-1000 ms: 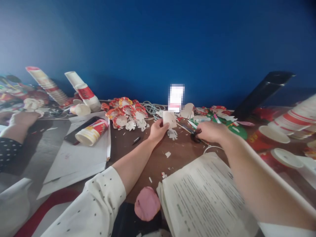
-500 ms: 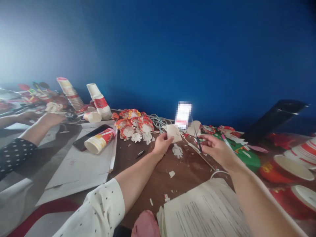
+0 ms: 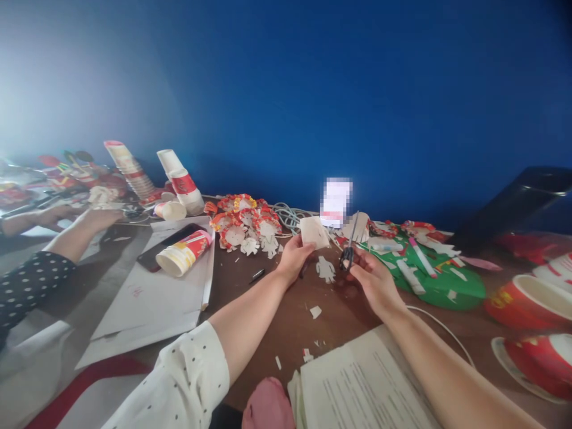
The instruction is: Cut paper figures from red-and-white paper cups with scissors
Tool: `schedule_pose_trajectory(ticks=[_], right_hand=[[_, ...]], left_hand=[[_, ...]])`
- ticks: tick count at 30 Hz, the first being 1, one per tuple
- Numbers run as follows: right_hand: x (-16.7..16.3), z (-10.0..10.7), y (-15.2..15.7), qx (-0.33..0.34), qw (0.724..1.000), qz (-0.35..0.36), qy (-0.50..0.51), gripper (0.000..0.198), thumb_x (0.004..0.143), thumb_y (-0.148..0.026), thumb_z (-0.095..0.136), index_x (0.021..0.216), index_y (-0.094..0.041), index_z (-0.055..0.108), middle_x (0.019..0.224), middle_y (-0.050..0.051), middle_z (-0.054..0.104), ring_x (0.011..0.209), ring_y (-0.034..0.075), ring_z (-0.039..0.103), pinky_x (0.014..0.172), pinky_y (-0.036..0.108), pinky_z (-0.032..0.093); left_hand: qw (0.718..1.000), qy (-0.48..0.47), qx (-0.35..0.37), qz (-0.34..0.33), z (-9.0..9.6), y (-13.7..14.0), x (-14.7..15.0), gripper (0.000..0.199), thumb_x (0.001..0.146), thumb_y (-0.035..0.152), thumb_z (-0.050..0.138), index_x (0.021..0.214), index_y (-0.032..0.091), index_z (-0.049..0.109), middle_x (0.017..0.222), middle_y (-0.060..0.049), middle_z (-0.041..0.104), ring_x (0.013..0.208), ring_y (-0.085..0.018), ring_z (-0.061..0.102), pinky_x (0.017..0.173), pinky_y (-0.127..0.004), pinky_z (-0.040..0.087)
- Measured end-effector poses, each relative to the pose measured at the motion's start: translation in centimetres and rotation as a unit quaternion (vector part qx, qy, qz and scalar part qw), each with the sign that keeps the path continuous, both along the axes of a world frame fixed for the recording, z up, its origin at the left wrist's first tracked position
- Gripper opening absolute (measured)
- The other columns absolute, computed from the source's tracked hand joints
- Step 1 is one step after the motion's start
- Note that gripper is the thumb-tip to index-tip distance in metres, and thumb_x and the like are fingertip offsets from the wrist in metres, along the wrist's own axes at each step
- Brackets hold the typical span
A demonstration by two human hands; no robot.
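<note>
My left hand (image 3: 295, 260) pinches a small off-white piece of paper (image 3: 314, 233) by its lower edge, holding it above the table. In my right hand (image 3: 370, 280) is a pair of scissors (image 3: 346, 257) with dark handles, its blades pointing up and away from me. The blades stand to the right of the paper, apart from it. Between my hands, a white paper figure cut-out (image 3: 326, 269) lies flat on the brown table (image 3: 277, 316). A pile of red and white paper cut-outs (image 3: 243, 223) sits beyond my left hand.
A lit, blurred screen (image 3: 336, 202) stands by the blue wall. Markers and scraps lie on a green sheet (image 3: 465, 286) at right, near red paper cups (image 3: 513, 307). Printed sheets (image 3: 357, 381) are in front. At left are a patterned cup (image 3: 183, 253), stacked cups (image 3: 129, 170) and another person's hands (image 3: 89, 221).
My right hand has moved left and slightly down with the scissors, whose blades now point more upright. My left hand still holds the paper. The view has shifted slightly.
</note>
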State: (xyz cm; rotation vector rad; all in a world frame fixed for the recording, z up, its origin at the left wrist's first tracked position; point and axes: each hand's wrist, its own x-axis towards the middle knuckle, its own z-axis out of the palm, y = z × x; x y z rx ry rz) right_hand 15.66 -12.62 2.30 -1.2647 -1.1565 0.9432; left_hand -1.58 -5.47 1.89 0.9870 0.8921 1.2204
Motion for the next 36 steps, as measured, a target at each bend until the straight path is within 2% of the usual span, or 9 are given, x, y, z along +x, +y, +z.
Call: schedule_pose_trajectory(ticks=[5, 9, 15, 25, 33, 36], right_hand=[[-0.1, -0.1, 0.1, 0.004, 0.999, -0.009, 0.039, 0.043, 0.071, -0.036, 0.072, 0.110, -0.020, 0.061, 0.092, 0.004, 0.069, 0.077, 0.018, 0.062, 0.056, 0.026, 0.049], [-0.6, 0.4, -0.3, -0.009, 0.999, 0.025, 0.040, 0.051, 0.069, -0.041, 0.076, 0.112, -0.019, 0.059, 0.098, 0.006, 0.069, 0.072, 0.018, 0.060, 0.047, 0.025, 0.046], [-1.6, 0.5, -0.7, -0.029, 0.998, 0.045, 0.034, 0.058, 0.067, -0.041, 0.078, 0.116, -0.019, 0.055, 0.103, 0.008, 0.069, 0.065, 0.015, 0.058, 0.040, 0.022, 0.038], [-1.8, 0.4, -0.5, -0.037, 0.998, 0.036, 0.048, 0.055, 0.067, -0.033, 0.073, 0.118, -0.019, 0.058, 0.092, 0.005, 0.069, 0.054, 0.011, 0.049, 0.040, 0.023, 0.037], [-1.6, -0.1, -0.7, -0.028, 0.999, 0.025, 0.011, 0.054, 0.070, -0.044, 0.074, 0.117, -0.020, 0.061, 0.074, -0.001, 0.062, 0.049, 0.010, 0.044, 0.041, 0.025, 0.038], [-1.0, 0.0, -0.6, 0.001, 0.998, 0.001, -0.058, 0.053, 0.073, -0.047, 0.072, 0.118, -0.020, 0.063, 0.079, 0.002, 0.066, 0.054, 0.013, 0.052, 0.047, 0.027, 0.044]], left_hand=[[1.000, -0.008, 0.001, 0.000, 0.0, 0.1, 0.1, 0.034, 0.064, 0.018, 0.072, 0.097, 0.014, 0.066, 0.091, -0.006, 0.071, 0.076, -0.015, 0.063, 0.068, -0.026, 0.051], [0.999, -0.035, -0.006, 0.003, 0.0, 0.1, 0.1, 0.036, 0.065, 0.017, 0.072, 0.100, 0.014, 0.065, 0.100, -0.008, 0.071, 0.085, -0.018, 0.065, 0.075, -0.030, 0.053], [0.998, -0.051, 0.012, -0.022, -0.4, 0.3, 0.3, 0.033, 0.065, 0.012, 0.071, 0.097, 0.015, 0.064, 0.096, -0.006, 0.071, 0.084, -0.017, 0.065, 0.083, -0.032, 0.053], [0.997, -0.072, 0.008, -0.031, -0.7, 0.9, 0.3, 0.035, 0.065, 0.010, 0.070, 0.099, 0.014, 0.063, 0.093, -0.006, 0.071, 0.083, -0.015, 0.065, 0.082, -0.029, 0.052], [0.998, -0.069, -0.010, -0.002, -1.1, 0.9, 0.4, 0.028, 0.065, 0.010, 0.072, 0.092, 0.014, 0.066, 0.089, -0.005, 0.071, 0.076, -0.014, 0.064, 0.079, -0.031, 0.054], [0.998, -0.062, -0.009, -0.007, -1.0, 0.9, 0.3, 0.026, 0.067, 0.010, 0.071, 0.093, 0.013, 0.066, 0.089, -0.006, 0.071, 0.075, -0.013, 0.064, 0.078, -0.030, 0.054]])
